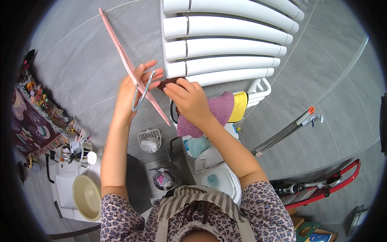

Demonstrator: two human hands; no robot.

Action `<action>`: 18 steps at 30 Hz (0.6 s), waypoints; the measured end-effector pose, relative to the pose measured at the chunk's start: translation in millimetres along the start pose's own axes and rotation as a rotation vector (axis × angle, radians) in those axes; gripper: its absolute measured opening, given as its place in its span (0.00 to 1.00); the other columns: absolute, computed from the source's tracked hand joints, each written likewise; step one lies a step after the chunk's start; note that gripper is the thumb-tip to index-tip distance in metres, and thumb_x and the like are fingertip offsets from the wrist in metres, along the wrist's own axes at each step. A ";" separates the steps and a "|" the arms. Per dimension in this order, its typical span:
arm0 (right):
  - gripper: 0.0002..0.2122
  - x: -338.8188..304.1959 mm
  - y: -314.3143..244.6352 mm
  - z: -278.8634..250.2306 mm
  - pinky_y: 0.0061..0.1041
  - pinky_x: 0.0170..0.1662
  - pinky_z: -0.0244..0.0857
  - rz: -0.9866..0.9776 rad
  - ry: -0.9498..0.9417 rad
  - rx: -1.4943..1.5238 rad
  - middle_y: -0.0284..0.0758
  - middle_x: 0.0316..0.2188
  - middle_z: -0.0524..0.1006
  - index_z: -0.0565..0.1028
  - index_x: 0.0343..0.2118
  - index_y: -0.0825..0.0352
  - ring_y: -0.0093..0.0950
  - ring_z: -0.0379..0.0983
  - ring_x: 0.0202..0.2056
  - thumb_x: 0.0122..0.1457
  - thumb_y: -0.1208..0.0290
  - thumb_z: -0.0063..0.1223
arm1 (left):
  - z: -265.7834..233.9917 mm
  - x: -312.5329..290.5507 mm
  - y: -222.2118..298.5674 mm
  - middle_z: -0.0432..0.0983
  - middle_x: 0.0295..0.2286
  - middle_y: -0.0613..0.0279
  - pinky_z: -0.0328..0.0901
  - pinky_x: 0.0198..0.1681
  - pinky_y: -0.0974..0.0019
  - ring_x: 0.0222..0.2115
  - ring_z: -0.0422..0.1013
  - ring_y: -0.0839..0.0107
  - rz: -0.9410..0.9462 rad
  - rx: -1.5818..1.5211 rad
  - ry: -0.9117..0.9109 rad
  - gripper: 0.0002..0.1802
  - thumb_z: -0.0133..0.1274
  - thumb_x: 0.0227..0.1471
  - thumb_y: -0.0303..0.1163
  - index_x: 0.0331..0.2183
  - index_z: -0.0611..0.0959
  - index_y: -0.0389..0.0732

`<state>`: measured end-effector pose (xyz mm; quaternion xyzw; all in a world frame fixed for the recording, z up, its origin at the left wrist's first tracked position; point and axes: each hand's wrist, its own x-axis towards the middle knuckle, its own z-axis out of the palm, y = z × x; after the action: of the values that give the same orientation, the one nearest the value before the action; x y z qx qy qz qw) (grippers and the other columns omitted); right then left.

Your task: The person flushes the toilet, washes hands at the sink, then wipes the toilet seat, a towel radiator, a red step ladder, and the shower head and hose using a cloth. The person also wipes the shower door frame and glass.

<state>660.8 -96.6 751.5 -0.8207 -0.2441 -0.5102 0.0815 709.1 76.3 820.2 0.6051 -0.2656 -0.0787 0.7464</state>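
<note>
A pink clothes hanger [121,52] with a silver metal hook [139,103] slants across my left hand [139,82]. The hand holds it up in front of the grey tiled wall, its fingertips reaching past it toward the radiator. My right hand [187,99] is closed, its fingers pinching a dark brown piece [171,82] that looks like cloth, at the lower left end of the white towel radiator [225,60]. Most of this piece is hidden behind the fingers and the lowest bar. Just right of that hand hang a purple towel [219,111] and a yellow cloth [239,105].
Below are a toilet [219,181], a waste bin [163,179] and a white wall basket [149,140]. A beige basin [86,197] sits on the washstand at left. A glass partition edge [282,133] and a red-framed folded item [326,185] stand at right.
</note>
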 end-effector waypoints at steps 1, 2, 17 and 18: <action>0.14 -3.1 2.5 -3.3 0.27 0.36 0.61 0.021 0.005 -0.002 0.28 0.38 0.74 0.76 0.36 0.64 0.28 0.68 0.41 0.41 0.77 0.51 | 1.3 -1.0 -0.8 0.74 0.41 0.45 0.65 0.46 0.65 0.43 0.71 0.62 -0.012 0.000 -0.001 0.31 0.38 0.58 0.48 0.51 0.68 0.30; 0.15 -8.3 7.1 -7.6 0.30 0.38 0.63 0.061 0.016 -0.008 0.29 0.39 0.74 0.76 0.36 0.64 0.30 0.68 0.40 0.41 0.78 0.51 | 3.4 -1.5 -3.2 0.74 0.41 0.45 0.65 0.47 0.65 0.44 0.71 0.62 -0.024 0.002 -0.006 0.31 0.38 0.58 0.48 0.51 0.68 0.30; 0.12 -68.8 136.9 -94.6 0.30 0.45 0.65 0.564 0.153 -0.117 0.33 0.35 0.78 0.80 0.30 0.64 0.34 0.70 0.40 0.42 0.82 0.51 | 15.5 -6.0 -14.1 0.73 0.42 0.46 0.66 0.46 0.65 0.43 0.71 0.62 -0.002 0.030 0.051 0.31 0.40 0.57 0.49 0.49 0.71 0.30; 0.11 -70.2 146.3 -101.1 0.29 0.45 0.65 0.591 0.156 -0.147 0.33 0.33 0.79 0.80 0.29 0.64 0.34 0.71 0.39 0.42 0.81 0.50 | 14.5 -6.8 -14.4 0.73 0.42 0.46 0.66 0.46 0.64 0.44 0.71 0.62 -0.007 0.031 0.053 0.31 0.40 0.57 0.49 0.49 0.71 0.30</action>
<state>625.7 -284.5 753.9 -0.8181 0.0494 -0.5422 0.1851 699.2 63.1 806.4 0.6195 -0.2448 -0.0609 0.7434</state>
